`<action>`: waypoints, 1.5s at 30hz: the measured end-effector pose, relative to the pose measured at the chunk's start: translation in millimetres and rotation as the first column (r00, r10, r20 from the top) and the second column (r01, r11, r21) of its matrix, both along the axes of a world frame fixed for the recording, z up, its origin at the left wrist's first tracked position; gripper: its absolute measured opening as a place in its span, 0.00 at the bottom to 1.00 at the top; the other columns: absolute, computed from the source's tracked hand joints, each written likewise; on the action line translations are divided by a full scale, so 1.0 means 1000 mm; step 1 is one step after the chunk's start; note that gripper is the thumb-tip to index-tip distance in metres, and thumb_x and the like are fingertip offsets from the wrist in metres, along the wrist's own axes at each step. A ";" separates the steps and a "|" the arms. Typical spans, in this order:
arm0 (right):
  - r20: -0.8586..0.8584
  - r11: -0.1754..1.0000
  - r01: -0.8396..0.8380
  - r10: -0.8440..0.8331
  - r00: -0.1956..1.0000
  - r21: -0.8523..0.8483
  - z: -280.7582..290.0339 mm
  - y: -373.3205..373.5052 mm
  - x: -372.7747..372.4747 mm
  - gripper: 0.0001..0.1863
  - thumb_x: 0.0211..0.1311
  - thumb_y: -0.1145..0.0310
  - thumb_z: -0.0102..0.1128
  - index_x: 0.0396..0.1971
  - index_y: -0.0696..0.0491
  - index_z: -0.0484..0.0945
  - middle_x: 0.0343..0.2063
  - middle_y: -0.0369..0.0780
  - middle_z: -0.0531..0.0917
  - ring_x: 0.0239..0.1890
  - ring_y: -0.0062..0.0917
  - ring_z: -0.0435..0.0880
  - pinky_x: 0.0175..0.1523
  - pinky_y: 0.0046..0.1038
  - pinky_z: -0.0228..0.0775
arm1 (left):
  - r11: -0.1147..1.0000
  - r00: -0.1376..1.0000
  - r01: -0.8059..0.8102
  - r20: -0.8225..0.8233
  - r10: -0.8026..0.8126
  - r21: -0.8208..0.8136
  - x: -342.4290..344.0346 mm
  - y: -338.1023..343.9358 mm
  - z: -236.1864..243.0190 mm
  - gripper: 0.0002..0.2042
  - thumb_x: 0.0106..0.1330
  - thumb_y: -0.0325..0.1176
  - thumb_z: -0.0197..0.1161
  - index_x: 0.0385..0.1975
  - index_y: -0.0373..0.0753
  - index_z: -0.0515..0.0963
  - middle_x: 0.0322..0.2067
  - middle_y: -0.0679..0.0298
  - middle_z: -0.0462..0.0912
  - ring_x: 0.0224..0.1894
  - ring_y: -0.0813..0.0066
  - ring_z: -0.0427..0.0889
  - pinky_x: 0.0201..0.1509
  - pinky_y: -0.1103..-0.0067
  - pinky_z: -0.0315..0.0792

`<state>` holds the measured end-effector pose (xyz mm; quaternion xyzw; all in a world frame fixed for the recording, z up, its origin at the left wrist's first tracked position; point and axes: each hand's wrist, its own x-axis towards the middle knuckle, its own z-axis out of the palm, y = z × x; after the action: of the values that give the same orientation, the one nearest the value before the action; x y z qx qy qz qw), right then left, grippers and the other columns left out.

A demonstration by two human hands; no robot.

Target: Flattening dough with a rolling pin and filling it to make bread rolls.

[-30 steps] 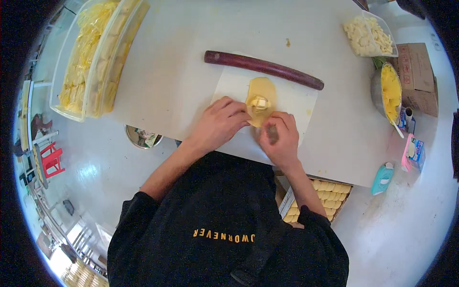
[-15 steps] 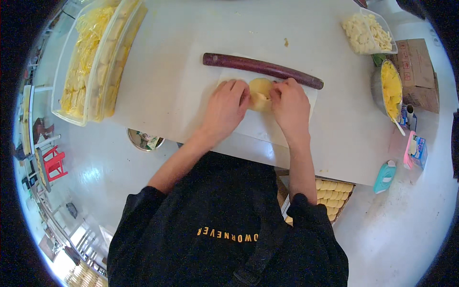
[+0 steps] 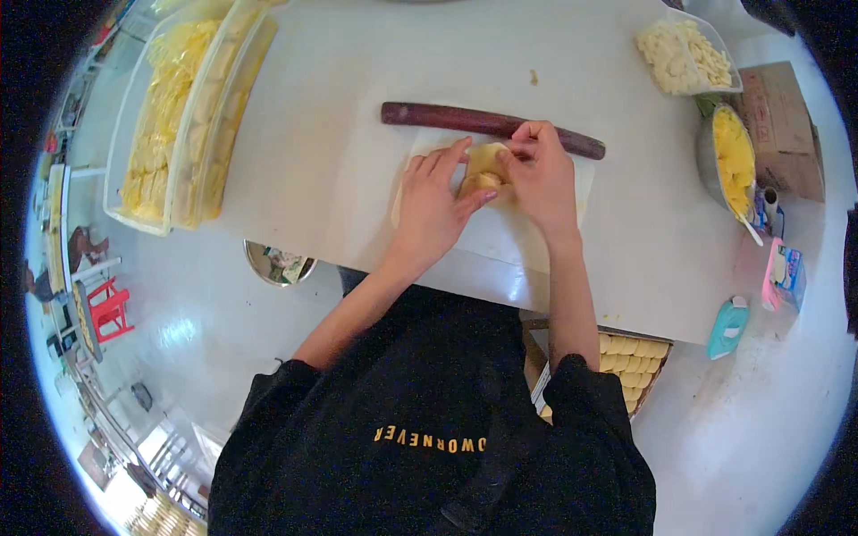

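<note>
Dough (image 3: 483, 170), a small yellow piece, lies on a pale sheet (image 3: 545, 223) just in front of a long dark-red rolling pin (image 3: 490, 127), and both hands fold it. The left hand (image 3: 436, 204) lies flat with fingers stretched, fingertips pressing the dough's near-left edge; the right hand (image 3: 539, 175) is curled, fingers pinching the dough's far-right edge beside the pin. Under the sheet is a white table (image 3: 340, 152). At its left edge stand two long clear bins (image 3: 183, 116) packed with yellow pieces. Far right sit a clear tub of whitish pieces (image 3: 686, 55), a brown cardboard box (image 3: 782, 129) and a metal bowl of yellow filling (image 3: 728, 161). Below these, off the table's right corner, a pink-and-blue packet (image 3: 782, 275) and a light-blue bottle (image 3: 728, 327) rest on the pale floor. A tray of pale rounds (image 3: 626, 362) shows beneath the table's near edge, a red stool (image 3: 107, 308) far left.
</note>
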<state>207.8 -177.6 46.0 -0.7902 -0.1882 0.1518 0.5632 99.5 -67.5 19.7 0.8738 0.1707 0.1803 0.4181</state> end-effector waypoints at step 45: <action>0.437 0.943 0.312 -0.235 0.868 -0.113 0.022 -0.092 0.007 0.14 0.70 0.63 0.50 0.49 0.53 0.76 0.50 0.43 0.80 0.52 0.34 0.78 0.62 0.34 0.65 | 0.855 0.973 0.218 -0.031 -0.231 0.471 0.029 -0.042 -0.005 0.33 0.68 0.49 0.55 0.67 0.34 0.62 0.71 0.49 0.56 0.74 0.49 0.49 0.75 0.54 0.46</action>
<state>215.1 -269.2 68.5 -0.8703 -0.1758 -0.0861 0.4520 128.9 -109.9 14.8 0.9604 0.0134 0.1779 0.2138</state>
